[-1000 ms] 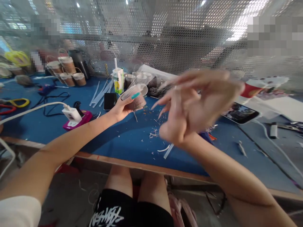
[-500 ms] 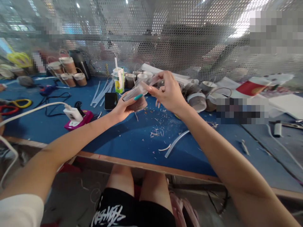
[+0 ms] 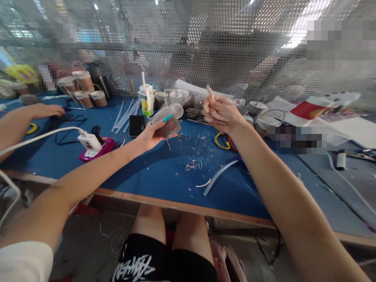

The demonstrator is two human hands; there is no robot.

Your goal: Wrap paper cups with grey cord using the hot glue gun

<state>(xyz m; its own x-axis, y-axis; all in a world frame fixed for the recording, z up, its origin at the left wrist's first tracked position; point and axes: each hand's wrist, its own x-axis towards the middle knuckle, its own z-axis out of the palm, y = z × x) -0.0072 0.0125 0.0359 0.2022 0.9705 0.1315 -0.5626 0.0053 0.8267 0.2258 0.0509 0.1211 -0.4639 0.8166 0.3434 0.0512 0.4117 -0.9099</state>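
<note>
My left hand is closed around a small brown bucket, which is tilted over the table. Its side looks wrapped in cord, and a pale rim shows above my thumb. Whitish translucent streaks blur around that rim. My right hand is raised to the right, apart from the bucket, with its fingers curled together. Something thin and pale may stick up from the fingertips, but motion blur hides what it is. Below that hand lie yellow-and-red-handled scissors, partly covered by my forearm.
Translucent sticks, a phone and a drink carton stand or lie left of centre. A purple power strip with a white plug sits nearer. Small handled buckets stand at back left. Another person's hand reaches in there.
My right hand has moved right, away from the bucket, uncovering the scissors. My left hand keeps hold of the bucket. Another person's arm has come in at the left.
</note>
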